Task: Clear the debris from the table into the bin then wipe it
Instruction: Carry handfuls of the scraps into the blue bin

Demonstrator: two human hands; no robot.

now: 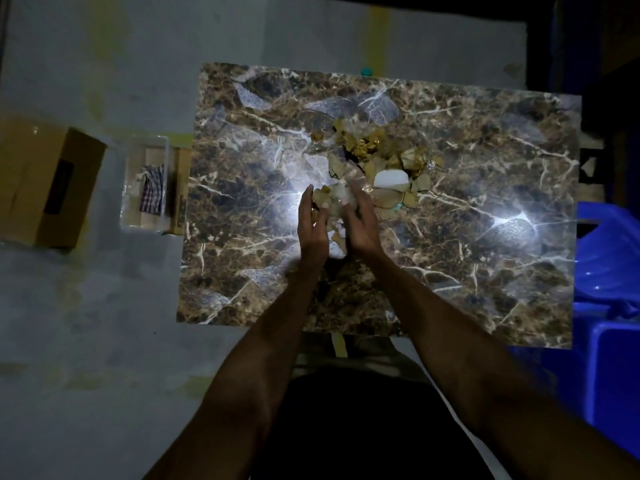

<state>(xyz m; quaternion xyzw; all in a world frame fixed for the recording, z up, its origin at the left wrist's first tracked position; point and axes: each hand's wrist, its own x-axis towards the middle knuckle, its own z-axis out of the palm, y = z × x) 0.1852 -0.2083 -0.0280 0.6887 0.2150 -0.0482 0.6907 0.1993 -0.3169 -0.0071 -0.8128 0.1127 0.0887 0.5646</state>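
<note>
Two hands are held close together over the middle of the marble-patterned table (450,258), palms facing each other. Between the left hand (313,226) and the right hand (362,223) a clump of paper scraps (334,199) is cupped, fingers curled round it. Just beyond them, toward the upper centre, the remaining debris pile (384,161) lies scattered. At middle left, a clear plastic bin (147,183) holding a checked cloth (152,194) stands beside a cardboard box (45,181).

brown, gold and white scrap debris (377,161) lies heaped mid-table (485,271) on glossy brown marble; checked cloth (152,192) in clear bin (166,147).
</note>
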